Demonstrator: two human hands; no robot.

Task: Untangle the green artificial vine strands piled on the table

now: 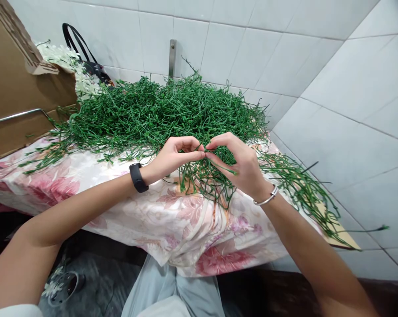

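My left hand (177, 156), with a black band on its wrist, is closed in a pinch at the front of a large heap of thin green artificial stems (165, 110). Facing it, fingertips almost touching, my right hand (243, 163) also pinches, a metal bangle on its wrist. Between them is a green stem (230, 170), its end sticking out below the right fingers; the exact grip point is partly hidden by the fingertips. Under both hands, a smaller tangle of green stems (199, 178) lies on the floral cloth (119, 207).
A cardboard box (23, 97) stands at the left, with white artificial flowers (86, 83) and a black-handled bag (98, 70) behind it. More stems (301, 189) spread over the right edge. Tiled walls (268, 57) border the back and right. A cup-like container (66, 288) sits below left.
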